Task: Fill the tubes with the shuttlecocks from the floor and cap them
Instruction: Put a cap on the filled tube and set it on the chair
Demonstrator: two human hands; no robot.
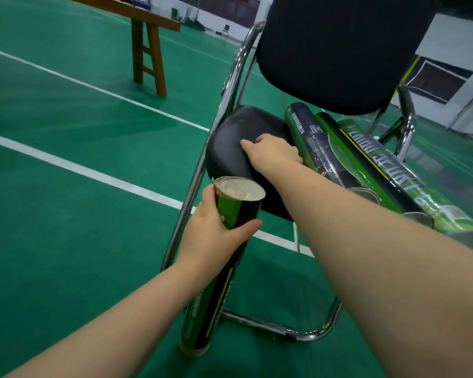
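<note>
My left hand (213, 236) grips a green and black shuttlecock tube (224, 290) near its top and holds it upright, its base close to the floor. The tube's top is uncapped, and white shuttlecocks (238, 192) show inside. My right hand (273, 151) reaches over the held tube and rests on the black chair seat (230, 137), fingers curled under, beside a dark tube (309, 137). Whatever is under its fingers is hidden. Two more green tubes (372, 170) lie on the seat to the right, their open ends toward me.
The chair has a black backrest (339, 45) and a chrome frame (257, 321) whose base loops across the green court floor. A wooden bench (148, 50) stands at the back left. White court lines (93, 173) cross the floor.
</note>
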